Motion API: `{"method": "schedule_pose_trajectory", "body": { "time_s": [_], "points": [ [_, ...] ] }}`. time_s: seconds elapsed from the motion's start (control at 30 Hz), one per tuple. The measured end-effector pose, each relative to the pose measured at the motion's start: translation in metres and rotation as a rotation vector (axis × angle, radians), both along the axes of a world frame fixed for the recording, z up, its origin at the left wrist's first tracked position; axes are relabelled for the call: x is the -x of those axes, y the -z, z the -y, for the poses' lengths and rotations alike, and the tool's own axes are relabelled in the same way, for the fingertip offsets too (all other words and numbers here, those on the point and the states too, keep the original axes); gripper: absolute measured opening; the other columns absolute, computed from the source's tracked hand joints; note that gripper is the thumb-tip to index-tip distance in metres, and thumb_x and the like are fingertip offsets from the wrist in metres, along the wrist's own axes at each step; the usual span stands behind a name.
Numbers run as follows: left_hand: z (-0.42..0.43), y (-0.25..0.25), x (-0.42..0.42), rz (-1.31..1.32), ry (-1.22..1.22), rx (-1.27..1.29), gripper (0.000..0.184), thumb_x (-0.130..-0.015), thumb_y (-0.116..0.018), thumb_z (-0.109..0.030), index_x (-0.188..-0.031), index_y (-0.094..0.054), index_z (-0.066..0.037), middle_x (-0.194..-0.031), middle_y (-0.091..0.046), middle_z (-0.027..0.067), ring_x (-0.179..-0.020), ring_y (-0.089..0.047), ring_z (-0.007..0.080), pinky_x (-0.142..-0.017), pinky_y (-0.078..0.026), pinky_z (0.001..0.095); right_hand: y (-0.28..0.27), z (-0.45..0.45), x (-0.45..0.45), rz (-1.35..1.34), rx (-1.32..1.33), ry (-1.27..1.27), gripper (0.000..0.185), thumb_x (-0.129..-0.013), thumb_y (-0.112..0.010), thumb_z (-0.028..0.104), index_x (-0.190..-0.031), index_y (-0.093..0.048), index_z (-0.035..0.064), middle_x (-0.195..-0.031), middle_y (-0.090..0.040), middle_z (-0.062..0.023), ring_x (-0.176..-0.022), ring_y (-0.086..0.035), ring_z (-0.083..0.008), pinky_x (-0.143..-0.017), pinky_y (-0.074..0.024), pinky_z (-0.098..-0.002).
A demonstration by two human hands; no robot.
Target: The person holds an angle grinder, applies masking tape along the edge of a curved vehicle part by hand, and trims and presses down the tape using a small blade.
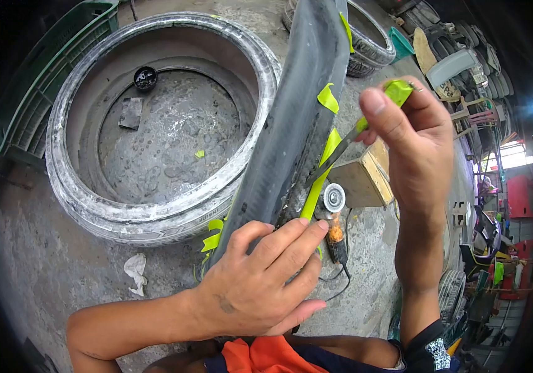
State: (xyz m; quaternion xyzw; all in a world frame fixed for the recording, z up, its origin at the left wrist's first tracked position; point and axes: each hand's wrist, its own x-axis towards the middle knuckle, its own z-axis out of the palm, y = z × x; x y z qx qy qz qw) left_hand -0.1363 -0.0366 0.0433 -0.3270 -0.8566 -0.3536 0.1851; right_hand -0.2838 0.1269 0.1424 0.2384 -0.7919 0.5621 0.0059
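Neon-yellow tape [313, 194] on a long dark-grey panel [282, 124] at twelve o'clock is touched by the spread left hand [263, 280]; a thin metal blade [340, 150], gripped by the right hand [410, 137], is seemingly worked alongside, requiring steadiness.

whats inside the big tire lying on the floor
Inside the big tire lie a round black container, a dark squarish piece and a yellow-green scrap. The near inner wall is hidden behind the tire's edge.
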Motion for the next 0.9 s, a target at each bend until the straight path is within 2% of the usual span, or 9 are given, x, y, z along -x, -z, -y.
{"method": "schedule_pose_trajectory", "body": {
  "time_s": [0.33, 0.9],
  "points": [
    [0.000, -0.001, 0.000, -0.008, -0.009, 0.007, 0.048, -0.084, -0.071, -0.048, -0.106, -0.069, -0.006, -0.139, -0.057, 0.0177, -0.123, -0.054, 0.0299, -0.096, -0.039, 0.0454, -0.001, 0.001, -0.003, 0.047, -0.022, -0.009, 0.017, -0.093, -0.076, 0.015, -0.096, -0.066, 0.0017, -0.082, -0.064, -0.0014, -0.068, -0.060, -0.0088, -0.067, -0.0520, -0.0251],
    [-0.001, 0.001, 0.000, -0.002, 0.001, 0.001, 0.048, -0.083, -0.072, -0.048, -0.106, -0.069, -0.006, -0.139, -0.057, 0.0182, -0.123, -0.053, 0.0301, -0.097, -0.038, 0.0458, -0.007, 0.001, 0.006, -0.080, 0.037, 0.027, 0.021, -0.093, -0.077, 0.018, -0.098, -0.068, 0.0004, -0.084, -0.065, -0.0022, -0.069, -0.059, -0.0091, -0.068, -0.0503, -0.0250]
  ]
}}
